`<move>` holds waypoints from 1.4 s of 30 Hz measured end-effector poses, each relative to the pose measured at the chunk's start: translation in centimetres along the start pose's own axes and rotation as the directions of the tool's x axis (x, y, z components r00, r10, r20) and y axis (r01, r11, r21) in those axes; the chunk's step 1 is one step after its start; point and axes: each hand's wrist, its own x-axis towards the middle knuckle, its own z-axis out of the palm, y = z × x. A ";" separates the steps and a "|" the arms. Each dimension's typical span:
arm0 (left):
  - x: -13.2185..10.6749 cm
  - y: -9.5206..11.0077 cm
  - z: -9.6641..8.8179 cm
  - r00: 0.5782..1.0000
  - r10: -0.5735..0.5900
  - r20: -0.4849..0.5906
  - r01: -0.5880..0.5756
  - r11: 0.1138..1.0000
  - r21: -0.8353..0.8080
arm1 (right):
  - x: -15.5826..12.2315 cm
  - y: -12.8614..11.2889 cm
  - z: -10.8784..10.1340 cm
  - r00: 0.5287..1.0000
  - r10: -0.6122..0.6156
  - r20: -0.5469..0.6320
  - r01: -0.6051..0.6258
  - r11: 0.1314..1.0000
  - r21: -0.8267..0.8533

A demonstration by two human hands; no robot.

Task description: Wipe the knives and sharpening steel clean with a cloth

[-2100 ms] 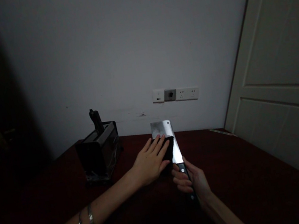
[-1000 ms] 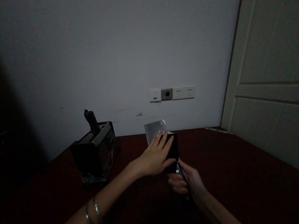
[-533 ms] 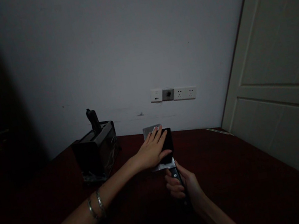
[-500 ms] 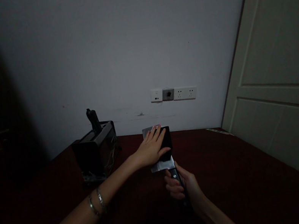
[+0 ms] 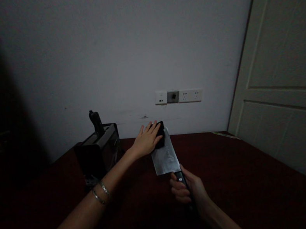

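A cleaver (image 5: 165, 159) with a broad steel blade and a black riveted handle is held in front of me, its blade pointing toward the wall. My right hand (image 5: 193, 190) is closed around the handle. Flat against the far part of the blade lies a black cloth or pad (image 5: 160, 133); its exact kind is hard to make out. My left hand (image 5: 147, 139), fingers outstretched and spread, presses down on this black piece. Two bracelets (image 5: 101, 192) circle my left wrist. The blade's far left part is hidden under the hand and black piece.
A dark knife block (image 5: 100, 151) stands at left on the dark red table (image 5: 215, 166), with black handles (image 5: 97, 123) sticking up from it. Behind are the wall (image 5: 119, 57) and its sockets (image 5: 189, 95). A pale door (image 5: 293, 105) is at right.
My left hand has slid the black piece up and slightly left toward the blade's far end, baring the near part of the blade. My right hand has hardly moved.
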 end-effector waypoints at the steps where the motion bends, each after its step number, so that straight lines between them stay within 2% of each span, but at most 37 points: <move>1: -0.2 -0.3 0.0 1.000 -0.004 -0.003 0.004 1.000 0.002 | -0.1 -0.1 0.0 1.000 -0.009 -0.003 0.009 1.000 0.002; 5: -1.0 -0.9 -0.1 0.999 0.013 -0.037 -0.012 0.999 0.032 | -0.3 -0.5 0.1 0.999 -0.036 -0.017 0.036 0.999 0.010; 8: -1.7 -0.4 -0.2 0.997 0.054 -0.059 -0.049 0.996 0.077 | -0.3 -0.6 0.2 0.999 -0.042 -0.015 0.042 0.999 0.015; 16: -4.4 3.9 -0.9 0.979 0.193 -0.064 -0.182 0.972 0.150 | -0.7 -1.5 0.5 0.994 -0.100 -0.041 0.101 0.994 0.034; 20: -5.0 5.4 -1.2 0.970 0.236 -0.061 -0.224 0.962 0.155 | -0.6 -1.3 0.3 0.994 -0.098 -0.051 0.100 0.995 0.030; 25: -3.9 5.8 -0.9 0.981 0.163 -0.103 -0.144 0.976 0.166 | -0.2 -0.4 0.0 0.997 -0.068 -0.039 0.068 0.998 -0.003; 28: -2.6 5.6 -0.5 0.988 0.088 -0.126 -0.066 0.984 0.166 | 0.0 0.0 0.0 1.000 -0.003 0.001 0.003 1.000 0.006; 31: -2.1 5.8 -0.3 0.989 0.018 -0.144 0.004 0.989 0.149 | 0.0 0.1 0.0 1.000 0.007 0.011 -0.007 1.000 0.010; 34: -2.8 6.5 -0.4 0.992 0.063 -0.109 -0.049 0.991 0.124 | -0.1 -0.3 -0.1 0.999 -0.042 -0.028 0.042 0.999 0.008; 38: -4.1 7.2 -1.1 0.986 0.165 0.002 -0.165 0.985 0.049 | -0.3 -0.8 0.1 0.995 -0.083 -0.051 0.083 0.997 0.001; 42: -4.2 7.0 -1.6 0.983 0.173 0.062 -0.173 0.985 0.004 | -0.3 -0.5 0.2 0.999 -0.050 -0.017 0.050 0.999 -0.007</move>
